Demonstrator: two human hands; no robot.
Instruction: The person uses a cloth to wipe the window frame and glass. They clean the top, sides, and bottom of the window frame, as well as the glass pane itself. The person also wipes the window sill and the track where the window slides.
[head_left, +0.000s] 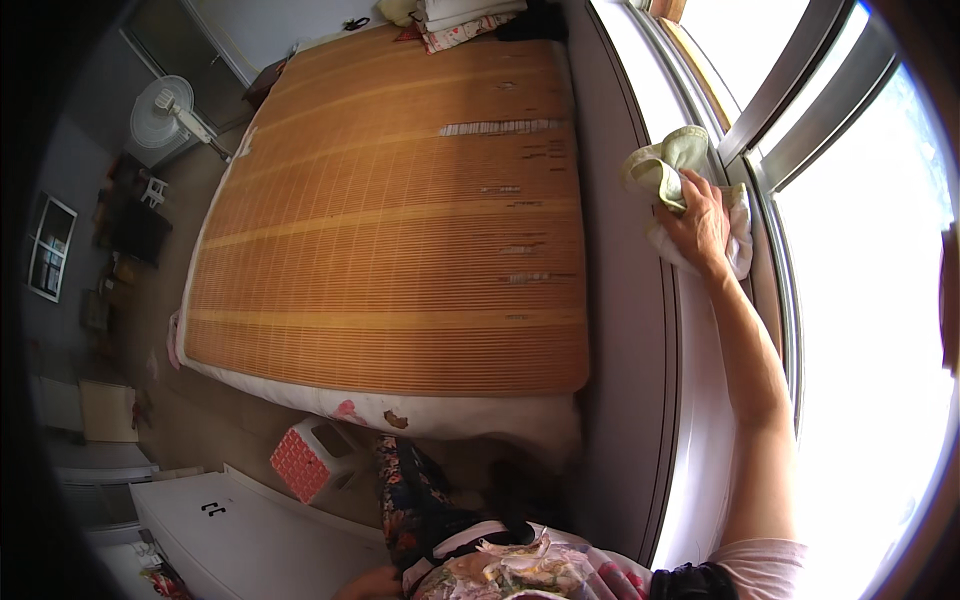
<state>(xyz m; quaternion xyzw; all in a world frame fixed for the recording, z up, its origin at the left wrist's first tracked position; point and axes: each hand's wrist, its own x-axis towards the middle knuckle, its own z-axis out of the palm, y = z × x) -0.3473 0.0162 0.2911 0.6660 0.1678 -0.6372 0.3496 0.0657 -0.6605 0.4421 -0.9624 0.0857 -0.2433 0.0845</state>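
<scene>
A pale green and white cloth (667, 169) lies bunched on the white window sill (694, 420), pressed under my right hand (701, 217). The fingers curl into its folds, and part of the cloth spreads beside the hand toward the window track (784, 315). My right arm reaches forward along the sill. Only a bit of my left forearm (371, 583) shows at the bottom edge; my left hand is out of view.
A bed with a worn bamboo mat (390, 225) stands left of the sill, folded bedding (465, 22) at its far end. A stool with a red-patterned top (300, 463) stands near the bed's front edge. Beyond are a fan (161, 112) and a white cabinet (255, 532). Sliding window frames (795, 82) border the sill.
</scene>
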